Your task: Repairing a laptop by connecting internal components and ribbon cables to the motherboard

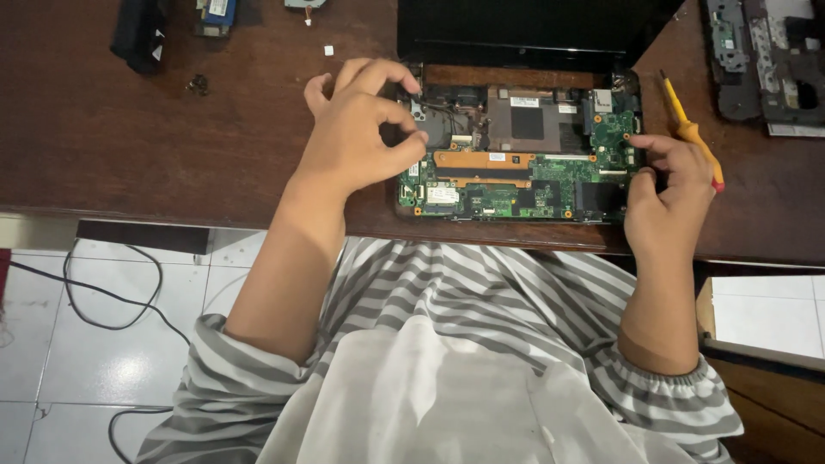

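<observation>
So, nearest the camera is a striped lap, then the dark wooden table (155, 163) edge with the opened laptop base (520, 163) sitting right at it, long axis running left to right between both hands. The left hand (361, 129) curls its fingers over the board's left end, pinching at something tiny I can't make out. The right hand (666, 193) grips a yellow screwdriver (687, 129) at the right edge. Green board, copper heat pipe, black screen behind.

Dark matt wooden table (129, 146), glossy green circuit board (516, 193), copper-toned metal strip (481, 159), yellow plastic screwdriver (687, 129), striped cloth sleeves (516, 283)
</observation>
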